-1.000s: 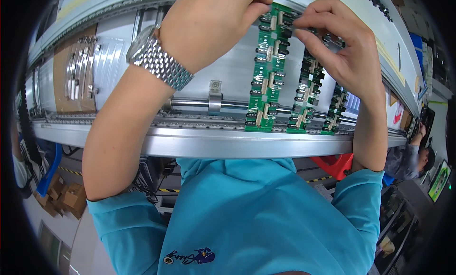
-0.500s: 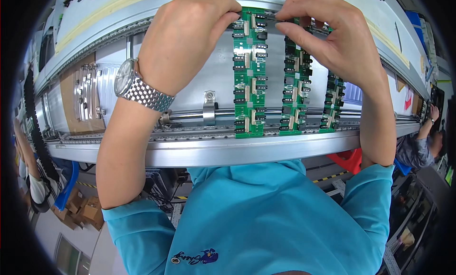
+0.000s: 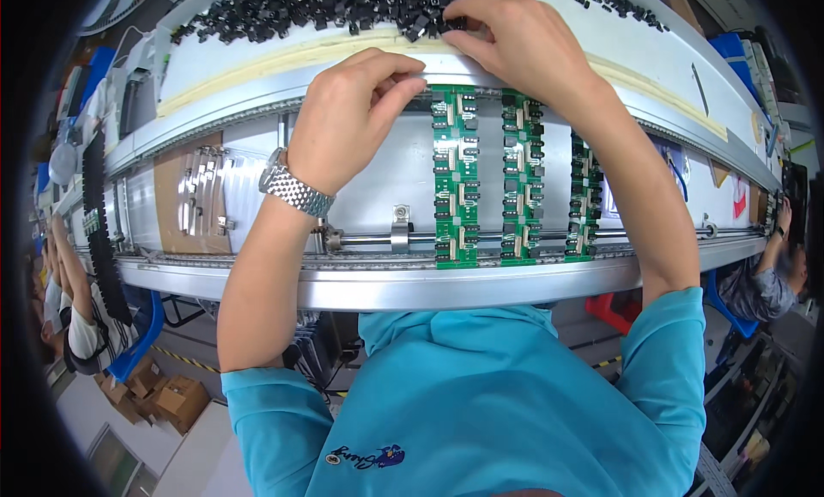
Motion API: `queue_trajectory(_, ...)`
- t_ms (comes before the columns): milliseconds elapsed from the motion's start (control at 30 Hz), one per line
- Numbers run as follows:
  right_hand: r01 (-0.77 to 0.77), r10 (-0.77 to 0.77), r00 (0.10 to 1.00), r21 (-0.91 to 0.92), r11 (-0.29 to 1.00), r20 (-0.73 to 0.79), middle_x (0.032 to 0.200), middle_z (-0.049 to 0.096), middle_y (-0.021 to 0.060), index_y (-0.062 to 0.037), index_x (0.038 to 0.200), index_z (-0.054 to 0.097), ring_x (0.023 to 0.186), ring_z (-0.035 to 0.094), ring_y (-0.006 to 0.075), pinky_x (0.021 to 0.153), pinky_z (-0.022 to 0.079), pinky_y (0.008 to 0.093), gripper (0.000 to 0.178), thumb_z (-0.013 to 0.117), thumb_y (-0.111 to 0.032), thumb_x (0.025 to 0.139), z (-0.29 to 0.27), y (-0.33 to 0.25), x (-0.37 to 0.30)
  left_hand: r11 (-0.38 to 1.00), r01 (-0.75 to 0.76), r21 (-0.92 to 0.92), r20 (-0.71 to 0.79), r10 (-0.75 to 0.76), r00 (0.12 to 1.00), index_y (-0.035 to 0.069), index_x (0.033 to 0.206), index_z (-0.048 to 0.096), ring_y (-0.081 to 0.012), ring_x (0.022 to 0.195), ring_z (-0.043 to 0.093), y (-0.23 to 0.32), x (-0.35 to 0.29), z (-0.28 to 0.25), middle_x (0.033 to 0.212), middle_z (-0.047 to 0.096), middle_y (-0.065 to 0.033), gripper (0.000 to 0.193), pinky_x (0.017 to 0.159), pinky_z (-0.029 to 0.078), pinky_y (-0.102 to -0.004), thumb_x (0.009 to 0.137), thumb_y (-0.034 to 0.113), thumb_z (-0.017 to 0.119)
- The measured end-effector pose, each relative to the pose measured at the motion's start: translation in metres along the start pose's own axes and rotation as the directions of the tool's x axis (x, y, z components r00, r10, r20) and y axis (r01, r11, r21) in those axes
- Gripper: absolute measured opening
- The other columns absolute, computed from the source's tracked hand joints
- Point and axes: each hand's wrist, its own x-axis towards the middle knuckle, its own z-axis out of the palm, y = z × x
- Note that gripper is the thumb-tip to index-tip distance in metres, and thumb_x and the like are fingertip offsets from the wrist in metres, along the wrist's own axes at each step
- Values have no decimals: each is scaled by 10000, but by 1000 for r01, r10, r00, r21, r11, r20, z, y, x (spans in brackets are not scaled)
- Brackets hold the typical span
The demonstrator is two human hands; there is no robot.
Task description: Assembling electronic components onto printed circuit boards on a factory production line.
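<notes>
At far left a co-worker's arm (image 3: 73, 291) hangs by the conveyor rail (image 3: 429, 284). The left hand (image 3: 348, 124), with a metal watch (image 3: 294, 190) on its wrist, pinches thumb to forefinger at the far end of the left green circuit board (image 3: 455, 175); whether it holds a part I cannot tell. Three boards lie side by side, most slots seemingly filled. The right hand (image 3: 515, 38) reaches into the far pile of black components (image 3: 343, 3), fingertips closing on some, so loading looks unfinished.

- Brown cardboard boxes (image 3: 167, 396) sitting on floor, approx 8 o'clock.
- Red-white sticker (image 3: 739, 196) showing on conveyor wall at 3 o'clock, w/ blue-white label (image 3: 672, 166) sitting beside.
</notes>
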Motion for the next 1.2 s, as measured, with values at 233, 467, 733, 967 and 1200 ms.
queue_trajectory(233,-165,169,984,-88,982,47,919,753,78,-14,1010,778,705,667,179,696,553,289,163,724,-122,900,-21,10,-24,990,-27,141,-9,28,1000,18,1051,767,-160,679,608,9,19,-2,921,716,-47,180,658,517,-270,896,106,745)
queue_trajectory(467,-280,277,958,40,959,71,961,751,62,-9,1056,769,730,663,156,720,557,271,169,719,-75,909,-38,22,-44,806,-358,471,-124,462,878,52,853,747,-238,737,631,14,66,37,859,662,-71,71,698,529,-340,864,97,694)
queue_trajectory(733,-453,393,885,661,598,251,1019,752,56,11,1076,760,817,684,134,802,579,246,185,706,14,899,-70,17,-90,665,-359,655,1,475,880,52,858,694,-272,771,613,20,83,59,882,617,-75,84,724,523,-371,877,124,655)
queue_trajectory(967,-515,380,846,756,404,374,1043,744,62,18,1036,760,853,679,132,825,576,253,144,716,17,899,-70,5,-89,605,-379,700,-21,548,836,84,765,649,-258,746,619,16,83,65,838,622,-99,50,701,527,-353,815,92,649)
queue_trajectory(1200,-388,379,921,340,857,96,1060,741,51,3,1031,762,853,680,159,812,559,269,128,716,-22,915,-56,22,-94,639,-401,656,25,513,858,51,836,625,-270,759,621,20,79,64,856,600,-84,23,709,543,-368,834,69,639)
